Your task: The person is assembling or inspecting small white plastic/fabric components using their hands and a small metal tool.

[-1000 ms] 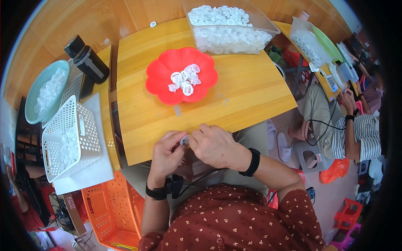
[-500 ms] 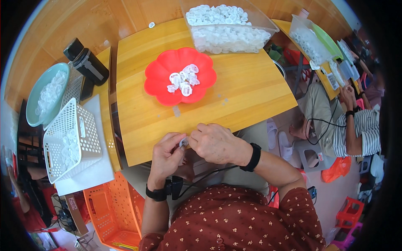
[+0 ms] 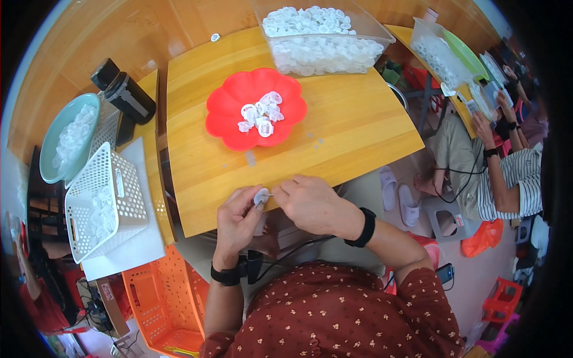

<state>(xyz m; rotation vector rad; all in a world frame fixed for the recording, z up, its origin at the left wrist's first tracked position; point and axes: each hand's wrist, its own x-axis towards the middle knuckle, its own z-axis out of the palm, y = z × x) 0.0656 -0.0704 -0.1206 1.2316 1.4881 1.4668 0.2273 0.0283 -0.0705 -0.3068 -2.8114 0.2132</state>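
Note:
Near the table's front edge, my left hand (image 3: 236, 221) pinches a small round whitish plastic piece (image 3: 261, 195) between thumb and fingers. Just right of it, my right hand (image 3: 313, 204) is closed in a pinch. A thin, short sliver shows between its fingertips and the round piece, too small to name. Beyond both hands, a red flower-shaped bowl (image 3: 224, 122) stands on the yellow wooden table (image 3: 346, 119). Several small white and clear plastic pieces (image 3: 262, 116) lie in its middle.
A clear bin (image 3: 328, 53) heaped with white pieces stands at the back. On the left are a black bottle (image 3: 131, 98), a teal basin (image 3: 89, 140) and a white perforated basket (image 3: 128, 200). An orange crate (image 3: 158, 304) sits below. Another person's arm (image 3: 501, 179) shows at right.
My right hand has drawn slightly right, away from my left fingertips. The round piece now shows more of its face between the hands.

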